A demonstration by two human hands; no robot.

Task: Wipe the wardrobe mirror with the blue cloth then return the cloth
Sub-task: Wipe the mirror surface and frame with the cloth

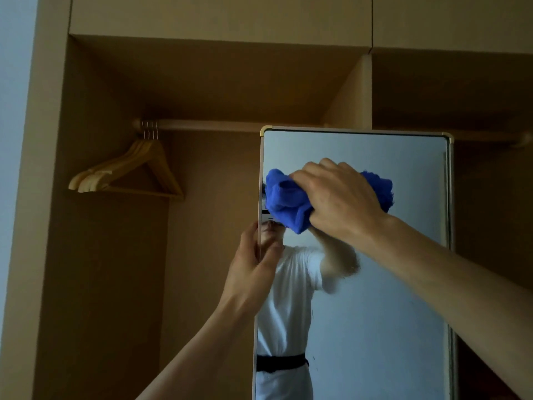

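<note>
A right hand bunches a fluffy blue cloth against the upper glass of the round-cornered wardrobe mirror, the left hand gripping its thin left edge, wooden hangers on a rail nearby

Blue cloth; tan wardrobe (pale wooden hangers).

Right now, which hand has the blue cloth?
The right hand, pressing the blue cloth on the mirror; the left hand only grips the mirror's edge.
</note>
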